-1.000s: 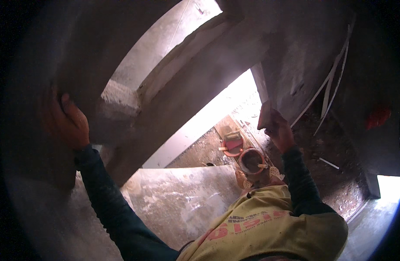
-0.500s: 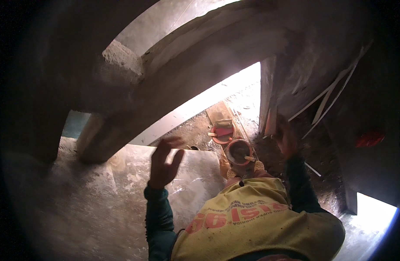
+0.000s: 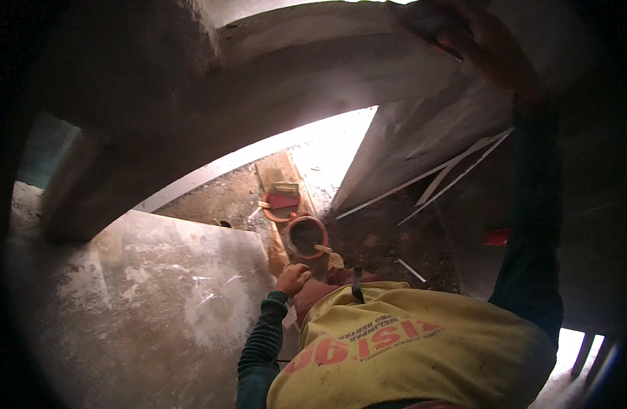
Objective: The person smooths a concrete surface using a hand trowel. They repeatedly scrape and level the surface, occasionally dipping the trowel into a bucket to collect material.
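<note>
My left hand (image 3: pixel 293 279) rests against my bent leg near the knee, its fingers curled together and nothing visible in them. My right hand (image 3: pixel 475 42) is raised far to the upper right, against the underside of the curved plastered beam (image 3: pixel 306 88). Its fingers are closed round a dark, flat-looking thing with a thin reddish edge; deep shadow hides what kind it is. Below, near my feet, stands an orange-rimmed bucket (image 3: pixel 306 236) with grey material inside and a wooden handle sticking out over its rim.
Beside the bucket is a red tub (image 3: pixel 282 206) with a yellowish block across it, on a wooden plank (image 3: pixel 276 167). A broad, plaster-smeared panel (image 3: pixel 184 286) fills the lower left. Pale strips (image 3: pixel 436 170) lean at the right, near a red object (image 3: pixel 497 236).
My right hand has gone from beside the upright post up to the beam. My left hand has dropped from open in mid-air to my leg. The view has shifted right.
</note>
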Motion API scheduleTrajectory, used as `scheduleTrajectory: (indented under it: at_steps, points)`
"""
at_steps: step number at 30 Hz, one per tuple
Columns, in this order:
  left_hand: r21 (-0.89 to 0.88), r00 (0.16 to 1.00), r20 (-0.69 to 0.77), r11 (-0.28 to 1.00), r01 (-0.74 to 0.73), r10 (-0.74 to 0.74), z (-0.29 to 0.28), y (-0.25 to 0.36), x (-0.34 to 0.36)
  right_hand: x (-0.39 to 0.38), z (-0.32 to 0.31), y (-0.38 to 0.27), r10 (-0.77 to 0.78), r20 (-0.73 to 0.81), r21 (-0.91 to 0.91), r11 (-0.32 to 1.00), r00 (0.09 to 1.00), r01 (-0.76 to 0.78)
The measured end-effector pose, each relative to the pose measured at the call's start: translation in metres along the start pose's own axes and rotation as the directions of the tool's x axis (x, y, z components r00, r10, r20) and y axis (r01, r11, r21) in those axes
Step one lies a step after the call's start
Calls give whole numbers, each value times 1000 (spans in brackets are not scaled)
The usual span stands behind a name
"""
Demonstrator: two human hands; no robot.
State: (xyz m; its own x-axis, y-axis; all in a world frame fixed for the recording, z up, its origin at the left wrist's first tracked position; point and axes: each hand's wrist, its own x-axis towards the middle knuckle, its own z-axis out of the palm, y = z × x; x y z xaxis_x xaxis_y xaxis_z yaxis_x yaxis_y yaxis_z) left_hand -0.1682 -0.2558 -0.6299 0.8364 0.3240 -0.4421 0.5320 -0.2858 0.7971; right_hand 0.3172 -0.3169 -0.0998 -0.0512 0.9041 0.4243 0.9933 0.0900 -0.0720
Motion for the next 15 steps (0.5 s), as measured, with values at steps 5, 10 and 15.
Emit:
scheduleTrajectory:
  at_steps: [5, 10, 15]
  points:
    - [-139, 968, -159, 976, 171, -192, 58, -64, 1, 35, -2, -19, 44, 274, 269, 956, 961, -120]
    - [-219, 896, -117, 891, 398, -428, 90, -123, -24, 48, 5, -16, -21, 316, 269, 961, 949, -68]
    - [-382, 809, -178, 797, 469, -561, 104, -175, -44, 49, 7, 26, -12, 334, 148, 988, 942, -39]
